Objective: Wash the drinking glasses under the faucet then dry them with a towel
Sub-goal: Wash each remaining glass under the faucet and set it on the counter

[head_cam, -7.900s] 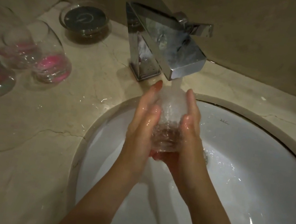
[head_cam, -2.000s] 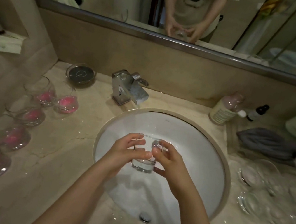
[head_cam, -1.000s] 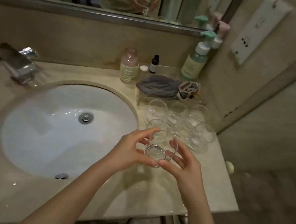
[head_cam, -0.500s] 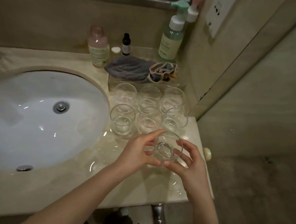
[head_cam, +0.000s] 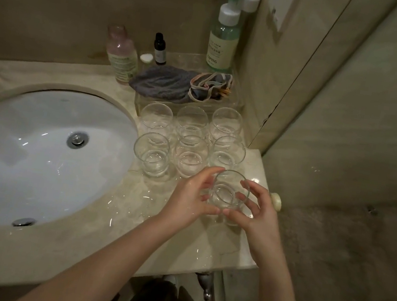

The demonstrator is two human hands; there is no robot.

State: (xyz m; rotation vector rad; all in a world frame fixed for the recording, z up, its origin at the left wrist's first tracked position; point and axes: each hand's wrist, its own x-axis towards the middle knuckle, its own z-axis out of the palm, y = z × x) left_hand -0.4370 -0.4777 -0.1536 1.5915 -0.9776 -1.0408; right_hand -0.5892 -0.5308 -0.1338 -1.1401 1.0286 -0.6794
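A clear round drinking glass [head_cam: 229, 191] stands upright low over the marble counter [head_cam: 178, 238] right of the sink; whether its base touches the stone I cannot tell. My left hand [head_cam: 191, 197] holds its left side with curled fingers. My right hand [head_cam: 256, 210] holds its right side the same way. Several clear glasses [head_cam: 189, 138] stand in rows just behind it. A grey towel [head_cam: 162, 84] lies bunched on a clear tray at the back. The faucet is out of view to the left.
The white sink basin [head_cam: 36, 150] fills the left. Behind the tray stand a pink-capped bottle [head_cam: 121, 55], a small dark dropper bottle [head_cam: 160, 49] and a green pump bottle [head_cam: 222, 42]. The counter ends at its right edge [head_cam: 263, 212], next to a wall.
I carried the rinsed glass from under the faucet over the sink to the right counter. Over the last half second it has come down in front of the row of glasses.
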